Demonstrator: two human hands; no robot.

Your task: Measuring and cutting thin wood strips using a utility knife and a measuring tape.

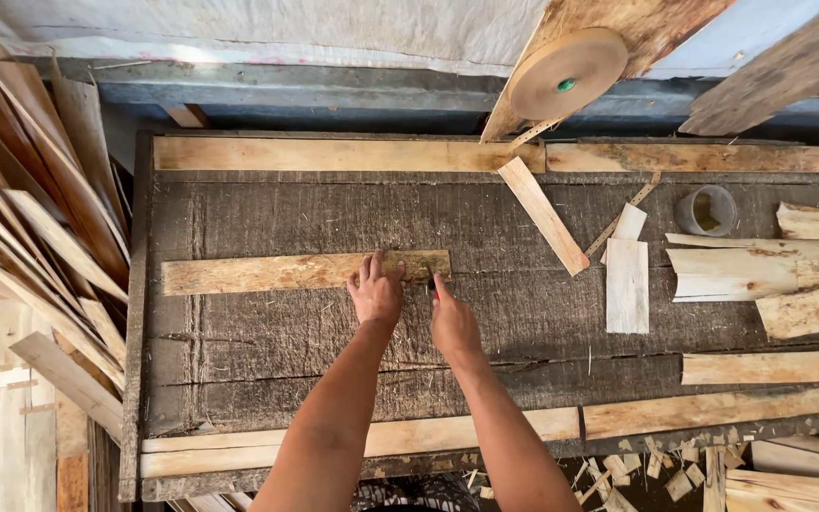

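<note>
A long thin strip of wood veneer (267, 273) lies flat across the dark wooden worktable (267, 341). My left hand (374, 290) presses down on the strip near its right end, fingers spread over it. Just to the right, my right hand (451, 322) is closed around a small tool with a red part, its tip at the strip's lower right edge. What kind of tool it is stays hidden by the fingers.
A roll of brown paper tape (566, 74) hangs above the table's back edge. A small grey tape roll (707, 210) and several veneer pieces (627, 284) lie at right. Stacked veneer strips (30, 237) lean at left. Offcuts (656, 469) litter the front right.
</note>
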